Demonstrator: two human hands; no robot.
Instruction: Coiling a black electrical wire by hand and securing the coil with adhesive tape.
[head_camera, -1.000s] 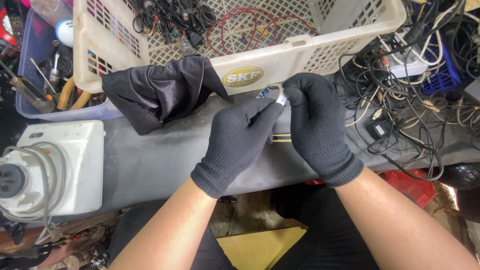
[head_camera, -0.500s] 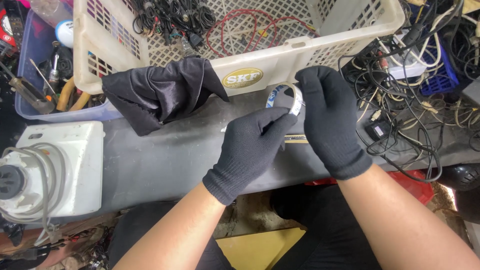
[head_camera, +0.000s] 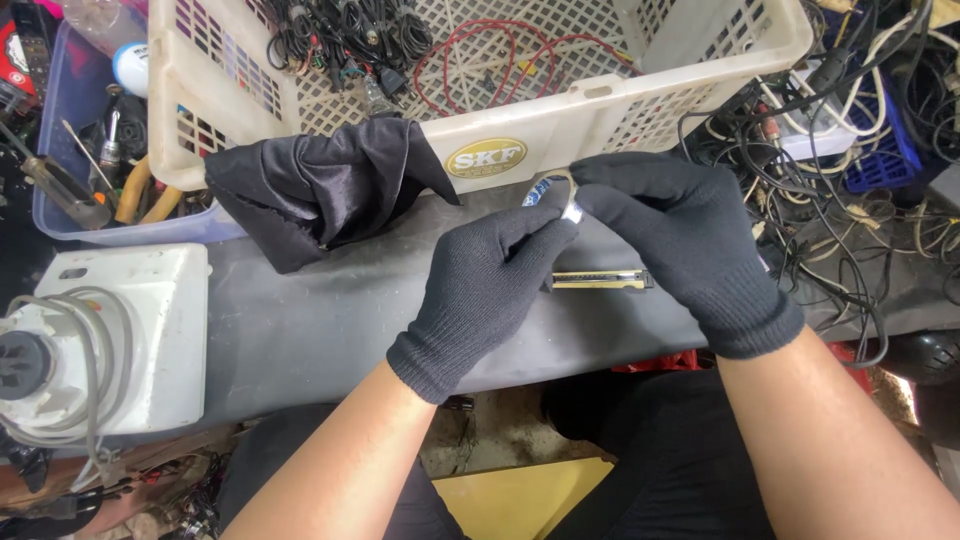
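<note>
Both hands wear black knit gloves and meet above a grey bench top (head_camera: 300, 330). My left hand (head_camera: 490, 285) and my right hand (head_camera: 680, 240) pinch a small roll of tape (head_camera: 562, 200) between their fingertips; the roll shows a pale rim and a bluish side. Under the hands a slim utility knife (head_camera: 600, 281) with a yellow-black body lies flat on the bench. A crumpled black cloth (head_camera: 320, 185) rests to the left of the hands, leaning on the basket.
A cream plastic basket (head_camera: 520, 130) holding black and red cables stands behind the hands. A tangle of cables (head_camera: 860, 140) fills the right. A white appliance with a coiled cord (head_camera: 90, 340) sits at left, behind it a clear bin of tools (head_camera: 90, 200).
Both hands have shifted slightly right and up with the tape roll, and the fingers have turned it. The utility knife under them is now more exposed.
</note>
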